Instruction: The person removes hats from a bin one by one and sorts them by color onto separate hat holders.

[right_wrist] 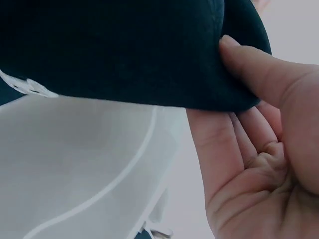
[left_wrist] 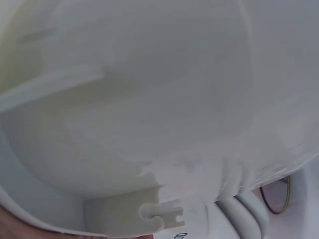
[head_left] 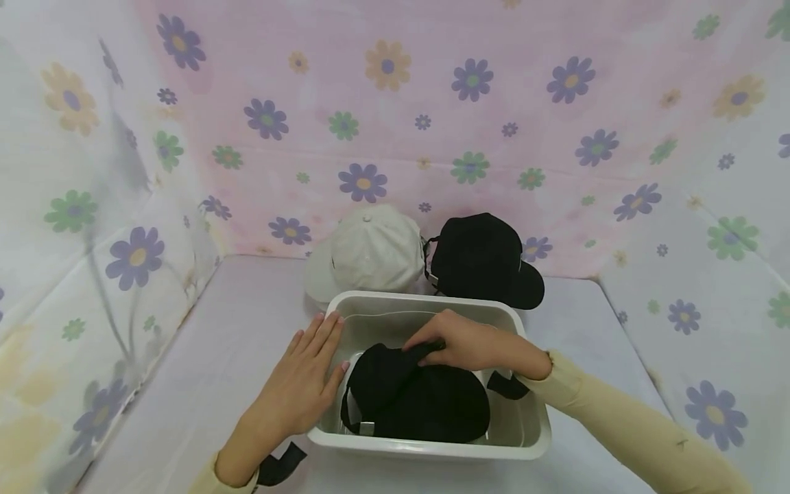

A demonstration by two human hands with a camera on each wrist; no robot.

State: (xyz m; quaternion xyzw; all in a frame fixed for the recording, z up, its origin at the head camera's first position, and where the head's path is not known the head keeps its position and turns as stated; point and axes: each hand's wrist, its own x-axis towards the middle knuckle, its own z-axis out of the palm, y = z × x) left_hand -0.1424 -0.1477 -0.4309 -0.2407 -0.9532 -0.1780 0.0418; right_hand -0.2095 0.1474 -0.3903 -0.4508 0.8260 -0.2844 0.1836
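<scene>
A black cap lies in a white plastic bin, its strap with a metal buckle toward the front left. My right hand reaches over the bin and pinches a raised black edge of the cap between thumb and fingers. The right wrist view shows dark cap fabric in that grip, with white stitching at its left. My left hand rests on the bin's left rim, fingers straight. Pale bin plastic fills most of the left wrist view.
Behind the bin stand a white cap, brim to the left, and another black cap, brim to the right. The table has a pale cover. Flower-patterned cloth encloses the back and sides.
</scene>
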